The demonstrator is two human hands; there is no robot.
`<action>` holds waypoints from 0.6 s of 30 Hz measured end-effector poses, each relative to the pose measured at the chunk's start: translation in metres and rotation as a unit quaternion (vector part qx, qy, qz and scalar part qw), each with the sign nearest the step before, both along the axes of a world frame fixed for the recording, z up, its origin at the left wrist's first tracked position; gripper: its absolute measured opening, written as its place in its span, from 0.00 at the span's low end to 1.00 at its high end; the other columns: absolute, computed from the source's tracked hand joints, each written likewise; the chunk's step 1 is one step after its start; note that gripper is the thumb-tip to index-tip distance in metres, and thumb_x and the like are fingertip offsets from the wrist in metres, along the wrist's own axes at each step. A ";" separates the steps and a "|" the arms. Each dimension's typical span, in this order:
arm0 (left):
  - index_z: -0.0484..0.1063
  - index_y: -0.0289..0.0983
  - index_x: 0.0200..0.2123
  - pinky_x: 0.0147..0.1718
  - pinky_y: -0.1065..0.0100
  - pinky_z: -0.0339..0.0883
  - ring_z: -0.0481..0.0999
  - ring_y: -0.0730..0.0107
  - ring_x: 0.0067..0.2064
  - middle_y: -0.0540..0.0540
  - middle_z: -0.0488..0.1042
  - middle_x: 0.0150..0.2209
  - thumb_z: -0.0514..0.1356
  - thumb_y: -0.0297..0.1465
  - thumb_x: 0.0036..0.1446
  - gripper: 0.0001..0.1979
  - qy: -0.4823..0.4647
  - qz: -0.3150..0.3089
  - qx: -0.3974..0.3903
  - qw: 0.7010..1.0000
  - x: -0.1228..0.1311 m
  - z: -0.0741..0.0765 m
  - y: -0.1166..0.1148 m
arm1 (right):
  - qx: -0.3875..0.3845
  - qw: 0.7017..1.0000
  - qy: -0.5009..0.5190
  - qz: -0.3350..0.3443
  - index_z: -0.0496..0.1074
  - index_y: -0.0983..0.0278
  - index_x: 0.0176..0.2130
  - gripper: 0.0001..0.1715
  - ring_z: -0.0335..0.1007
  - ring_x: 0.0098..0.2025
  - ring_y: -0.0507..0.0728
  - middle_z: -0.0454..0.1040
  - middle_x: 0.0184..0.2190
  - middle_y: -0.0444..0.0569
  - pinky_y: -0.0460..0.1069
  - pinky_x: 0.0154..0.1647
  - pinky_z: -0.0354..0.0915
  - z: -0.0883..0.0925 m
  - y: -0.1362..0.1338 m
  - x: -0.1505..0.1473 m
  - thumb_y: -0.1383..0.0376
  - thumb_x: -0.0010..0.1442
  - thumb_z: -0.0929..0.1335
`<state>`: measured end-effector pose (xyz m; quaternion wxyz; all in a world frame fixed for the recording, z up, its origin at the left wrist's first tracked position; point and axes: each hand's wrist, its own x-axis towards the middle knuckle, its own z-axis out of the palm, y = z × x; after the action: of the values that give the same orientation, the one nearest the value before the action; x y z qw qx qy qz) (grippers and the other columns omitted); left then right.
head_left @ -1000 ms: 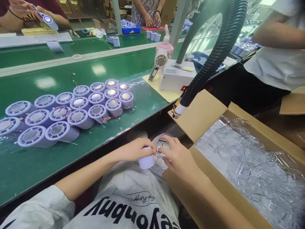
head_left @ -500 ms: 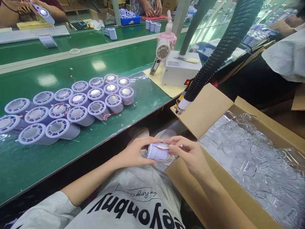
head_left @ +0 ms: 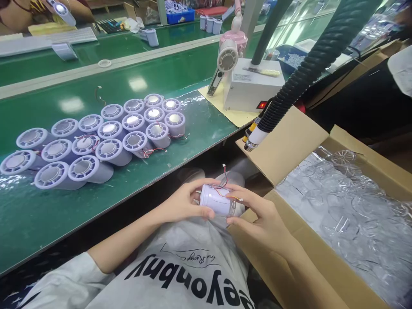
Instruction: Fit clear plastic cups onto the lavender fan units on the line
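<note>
A pale lavender cylindrical housing (head_left: 213,200) lies on its side between my two hands, above my lap. My left hand (head_left: 188,201) grips its left end, thumb in front and fingers behind. At the other end, my right hand (head_left: 257,212) holds a clear plastic part (head_left: 232,208) with spokes against the housing, thumb below and fingers above. Thin red, black and yellow wires (head_left: 224,174) with small white connectors stick out over the top of the housing. On the green bench to the left stand several similar lavender housings (head_left: 109,148) with round silver centres, some with wires showing.
An open cardboard box (head_left: 273,148) full of clear plastic parts (head_left: 344,206) is at my right. A black ribbed hose (head_left: 299,73) hangs over it. On the bench are a white machine (head_left: 247,96) and a small fan (head_left: 227,58). Another person's arm (head_left: 16,15) shows across the bench.
The housing has turned in my hands, and its wires now stand out above it. My right fingers have shifted from the wires to the clear end. The view has swung slightly.
</note>
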<state>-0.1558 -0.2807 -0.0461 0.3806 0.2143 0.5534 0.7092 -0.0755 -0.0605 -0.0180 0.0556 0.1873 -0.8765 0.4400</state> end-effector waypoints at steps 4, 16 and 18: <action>0.67 0.44 0.57 0.50 0.61 0.68 0.71 0.56 0.54 0.42 0.69 0.55 0.73 0.37 0.42 0.37 0.030 -0.008 -0.002 1.000 -0.001 0.002 0.000 | -0.017 1.000 -0.018 0.000 0.69 0.60 0.52 0.24 0.67 0.58 0.63 0.70 0.56 0.53 0.58 0.56 0.69 -0.003 0.002 0.000 0.63 0.56 0.74; 0.66 0.47 0.59 0.58 0.59 0.63 0.66 0.56 0.60 0.43 0.67 0.59 0.72 0.29 0.44 0.38 0.172 -0.026 0.003 0.985 0.002 0.008 -0.002 | -0.175 0.962 -0.208 -0.026 0.69 0.59 0.51 0.23 0.73 0.49 0.61 0.73 0.50 0.52 0.54 0.47 0.74 0.007 0.001 0.005 0.61 0.56 0.73; 0.66 0.47 0.59 0.58 0.58 0.63 0.65 0.55 0.61 0.43 0.67 0.60 0.72 0.28 0.44 0.38 0.180 -0.026 0.007 0.983 0.002 0.008 -0.002 | -0.209 0.950 -0.232 -0.023 0.69 0.58 0.50 0.21 0.73 0.48 0.59 0.72 0.49 0.51 0.52 0.45 0.74 0.008 0.000 0.005 0.61 0.57 0.73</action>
<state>-0.1543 -0.2828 -0.0378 0.2914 0.3555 0.6026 0.6524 -0.0707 -0.0605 -0.0100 -0.1013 0.0440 -0.7578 0.6431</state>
